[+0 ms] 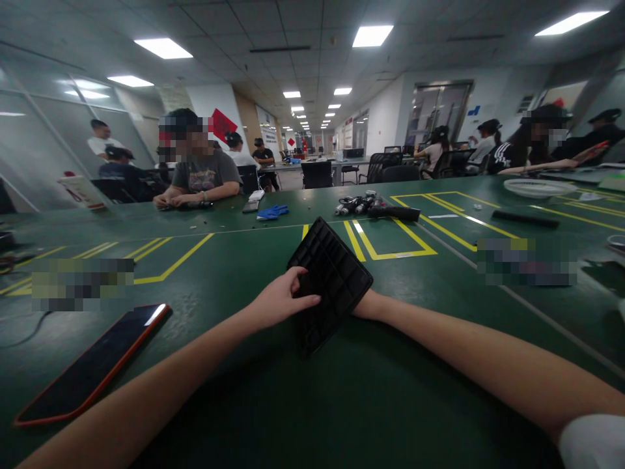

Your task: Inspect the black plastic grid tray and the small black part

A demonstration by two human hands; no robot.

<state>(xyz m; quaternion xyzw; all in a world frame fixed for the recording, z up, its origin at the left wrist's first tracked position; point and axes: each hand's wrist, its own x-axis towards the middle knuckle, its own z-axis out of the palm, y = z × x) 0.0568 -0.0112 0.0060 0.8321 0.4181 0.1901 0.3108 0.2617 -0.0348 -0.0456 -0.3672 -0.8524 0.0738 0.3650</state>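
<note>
A black plastic panel (336,277) with a grid of raised ribs is held tilted above the green table, its ribbed face toward me. My left hand (288,296) is closed at the panel's left side, the thumb lying across the ribs and the fingers curled near the edge. Behind the lower right edge is my right hand (364,305), which supports the panel from the back; its fingers are hidden by it. To the left of my forearm lies a phone (92,365) with an orange-red case, dark screen up.
Green table (234,410) carries yellow tape lines. Farther off lie a blue glove (273,212), a bundle of dark and silver parts (359,203), a black bar (525,219) and a white basket (540,187). A person (205,169) sits opposite; others sit around the room.
</note>
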